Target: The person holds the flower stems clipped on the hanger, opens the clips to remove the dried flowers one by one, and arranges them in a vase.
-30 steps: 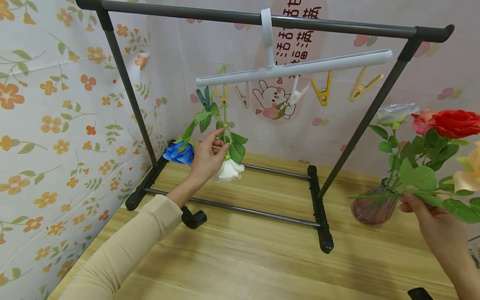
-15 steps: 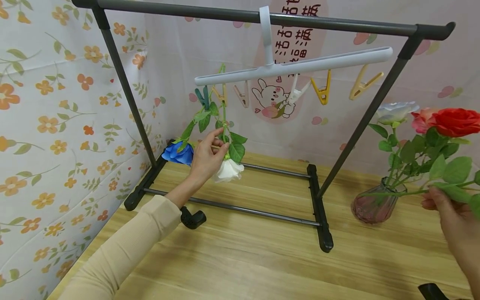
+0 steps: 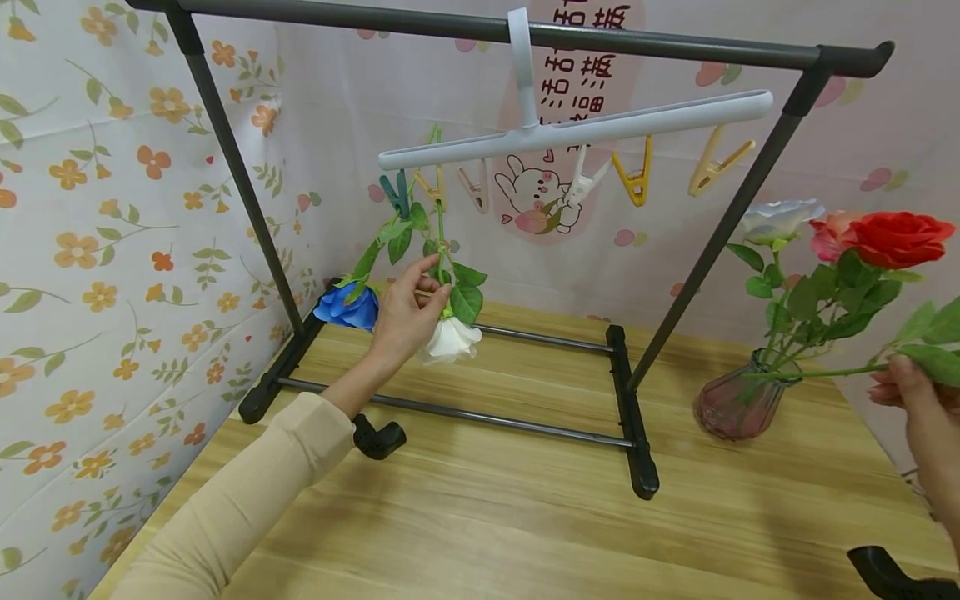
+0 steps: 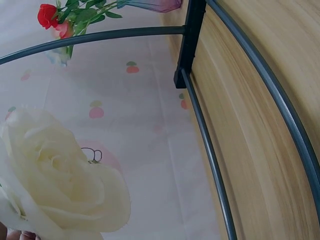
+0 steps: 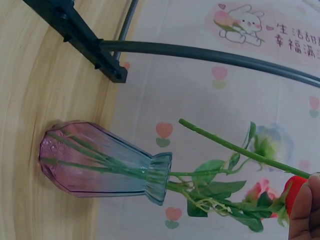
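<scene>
My left hand [image 3: 408, 312] pinches the stem of a white rose [image 3: 452, 340] that hangs head down from a yellow clip [image 3: 433, 187] on the white hanger [image 3: 585, 129]. Beside it, a blue rose [image 3: 348, 307] hangs from a dark green clip [image 3: 396, 195]. In the left wrist view the white rose [image 4: 55, 175] fills the lower left. At the right, my right hand [image 3: 926, 408] holds a leafy green flower stem [image 3: 840, 372], its bare end pointing left in front of the vase [image 3: 738, 404]; the bloom is outside the head view.
White, pink and red roses [image 3: 900, 239] stand in the vase. A dark metal rack [image 3: 637, 417] carries the hanger, where several other clips [image 3: 632, 175] hang. Black pipe-like pieces [image 3: 378, 439] lie at the rack's front and at the lower right [image 3: 892, 575].
My right hand has moved right with its stem, and the peach bloom has left the head view. The left hand keeps its hold on the white rose's stem. The head view has shifted slightly.
</scene>
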`<state>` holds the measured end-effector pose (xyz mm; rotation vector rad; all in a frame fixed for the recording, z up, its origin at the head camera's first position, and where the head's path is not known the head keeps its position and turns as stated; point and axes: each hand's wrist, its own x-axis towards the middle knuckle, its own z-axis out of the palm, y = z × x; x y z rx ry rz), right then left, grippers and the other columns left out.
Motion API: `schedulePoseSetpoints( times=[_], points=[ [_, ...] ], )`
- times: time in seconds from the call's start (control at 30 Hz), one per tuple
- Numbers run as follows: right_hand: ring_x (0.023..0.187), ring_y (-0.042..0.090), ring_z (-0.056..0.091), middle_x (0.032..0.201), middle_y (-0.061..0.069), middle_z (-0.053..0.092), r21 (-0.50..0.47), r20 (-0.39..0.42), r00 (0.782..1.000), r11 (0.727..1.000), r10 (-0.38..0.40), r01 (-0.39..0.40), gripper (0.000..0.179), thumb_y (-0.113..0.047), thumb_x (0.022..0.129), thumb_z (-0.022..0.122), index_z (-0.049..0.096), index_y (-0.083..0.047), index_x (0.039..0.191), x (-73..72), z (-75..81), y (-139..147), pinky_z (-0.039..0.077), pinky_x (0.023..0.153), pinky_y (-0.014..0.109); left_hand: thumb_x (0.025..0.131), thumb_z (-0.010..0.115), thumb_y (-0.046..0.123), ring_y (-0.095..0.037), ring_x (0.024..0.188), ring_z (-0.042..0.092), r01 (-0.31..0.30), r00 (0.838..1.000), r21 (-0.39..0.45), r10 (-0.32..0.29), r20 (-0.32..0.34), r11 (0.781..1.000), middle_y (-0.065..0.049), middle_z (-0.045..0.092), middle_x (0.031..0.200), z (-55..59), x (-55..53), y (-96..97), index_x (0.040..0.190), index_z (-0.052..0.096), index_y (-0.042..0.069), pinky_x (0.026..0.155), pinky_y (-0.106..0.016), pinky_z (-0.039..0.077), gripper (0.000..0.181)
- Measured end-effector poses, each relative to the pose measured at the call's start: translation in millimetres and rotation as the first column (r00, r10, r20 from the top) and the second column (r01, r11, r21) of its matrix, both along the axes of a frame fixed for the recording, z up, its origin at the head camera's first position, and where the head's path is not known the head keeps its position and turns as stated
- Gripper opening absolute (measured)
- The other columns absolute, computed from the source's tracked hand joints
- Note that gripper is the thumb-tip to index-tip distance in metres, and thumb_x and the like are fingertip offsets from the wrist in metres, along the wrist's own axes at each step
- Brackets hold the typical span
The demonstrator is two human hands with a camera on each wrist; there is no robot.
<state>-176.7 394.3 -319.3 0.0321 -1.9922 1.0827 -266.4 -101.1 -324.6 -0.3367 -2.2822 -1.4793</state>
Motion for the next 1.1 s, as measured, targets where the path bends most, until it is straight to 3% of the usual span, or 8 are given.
schedulePoseSetpoints(
  times=[0.3,0.47,0.77,1.1],
  points=[
    [0.065,-0.016,0.055,0.079,-0.028,0.061,0.001,-0.117,0.986,0.993,0.115,-0.116,0.035,0.002,0.1,0.046,0.061,-0.029,0.1,-7.1,-3.2,14.3,0.042,0.066,-0.002,0.097,0.059,0.01,-0.033,0.083,0.071,-0.002,1.0,0.002,0.002,-0.015,1.0,-0.02,0.068,0.098,-0.4,0.0,1.0,0.141,0.05,0.003,0.073,-0.037,0.056,0.046],
    [0.065,-0.016,0.055,0.08,-0.028,0.061,-0.002,-0.109,0.992,0.998,0.068,-0.068,0.034,0.002,0.1,0.046,0.061,-0.03,0.102,-7.9,-0.1,15.6,0.043,0.067,-0.001,0.097,0.059,0.01,-0.032,0.08,0.07,0.002,1.0,0.001,-0.002,-0.018,1.0,-0.019,0.068,0.097,-1.6,-0.8,1.0,0.141,0.05,0.002,0.07,-0.03,0.054,0.046],
    [0.069,-0.018,0.05,0.083,-0.033,0.053,0.026,-0.007,0.999,0.998,-0.052,0.052,0.034,-0.006,0.103,0.044,0.054,-0.038,0.1,-9.0,-3.0,22.1,0.038,0.07,-0.004,0.097,0.059,0.012,-0.023,0.074,0.064,0.003,1.0,0.008,-0.003,-0.006,1.0,-0.017,0.066,0.098,-2.1,0.2,1.2,0.141,0.05,0.005,0.064,-0.022,0.046,0.046],
    [0.07,-0.018,0.047,0.083,-0.034,0.051,0.01,0.009,0.998,0.998,-0.067,0.067,0.033,-0.008,0.103,0.043,0.053,-0.04,0.099,-14.4,-7.5,31.4,0.036,0.071,-0.005,0.097,0.059,0.014,-0.028,0.078,0.067,-0.012,1.0,0.006,0.012,0.006,1.0,-0.016,0.066,0.097,-1.2,1.0,1.4,0.141,0.051,0.007,0.067,-0.024,0.047,0.045]
  ],
)
